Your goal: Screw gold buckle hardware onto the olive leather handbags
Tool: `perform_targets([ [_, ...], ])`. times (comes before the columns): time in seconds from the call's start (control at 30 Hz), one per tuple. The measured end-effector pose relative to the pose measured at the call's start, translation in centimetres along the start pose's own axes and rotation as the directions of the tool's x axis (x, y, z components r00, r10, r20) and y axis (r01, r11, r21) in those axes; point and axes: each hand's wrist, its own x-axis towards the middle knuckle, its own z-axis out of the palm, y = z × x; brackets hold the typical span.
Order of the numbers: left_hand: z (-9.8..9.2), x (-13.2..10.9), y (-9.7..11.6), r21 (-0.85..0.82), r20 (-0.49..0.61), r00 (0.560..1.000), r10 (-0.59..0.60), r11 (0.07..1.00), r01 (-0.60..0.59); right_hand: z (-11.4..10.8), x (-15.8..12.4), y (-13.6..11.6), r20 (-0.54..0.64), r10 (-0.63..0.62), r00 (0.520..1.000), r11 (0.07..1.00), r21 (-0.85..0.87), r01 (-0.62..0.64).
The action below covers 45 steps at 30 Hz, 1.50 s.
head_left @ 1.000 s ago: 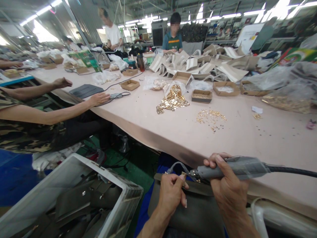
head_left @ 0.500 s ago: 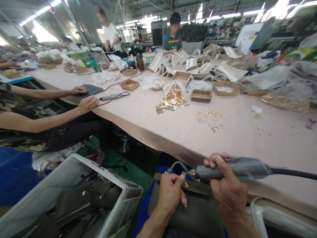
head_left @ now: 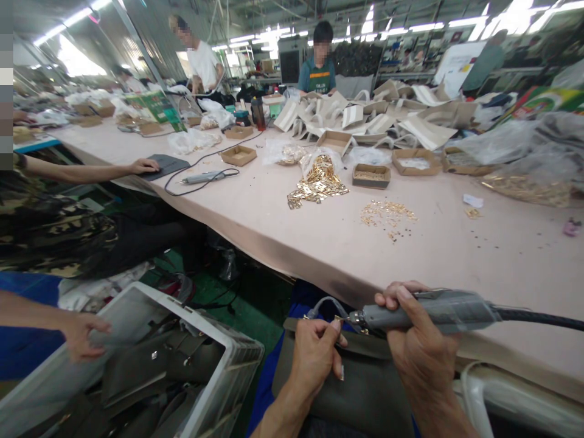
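Observation:
My right hand [head_left: 420, 340] is wrapped around a grey electric screwdriver [head_left: 460, 311], with its cord running off to the right. Its tip points left and meets, or nearly meets, a small gold metal fitting [head_left: 337, 319]. My left hand [head_left: 312, 356] pinches that fitting between thumb and fingers. A small whitish bit shows at one of its lower fingertips. Beneath both hands lies a dark olive bag [head_left: 365, 386] on my lap. A loop of greyish strap [head_left: 332, 302] rises behind the left hand.
Gold fittings [head_left: 317, 188] and tiny hardware [head_left: 387, 213] lie on the table [head_left: 274, 225]. A co-worker's hand [head_left: 84, 334] reaches over a crate [head_left: 237, 350] of dark bags. Another screwdriver [head_left: 205, 177] lies near a dark flat piece [head_left: 166, 165]. Pale bag pieces [head_left: 356, 115] are piled behind.
The co-worker at left has let go of their screwdriver, now lying on the table, and moved that hand down over the crate. My hands look unchanged.

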Motion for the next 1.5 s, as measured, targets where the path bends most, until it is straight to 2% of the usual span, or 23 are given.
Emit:
perform_targets([
  [0.83, 0.02, -0.1, 0.15, 0.019, -0.015, 1.0, -0.006, 1.0, 0.006, -0.71, 0.4, 0.44, -0.022, 0.028, 0.999, 0.999, 0.039, -0.027],
  [1.5, 0.07, -0.19, 0.58, -0.003, 0.004, 1.0, -0.022, 1.0, 0.022, -0.77, 0.22, 0.45, 0.017, 0.031, 0.999, 0.999, 0.039, -0.031],
])
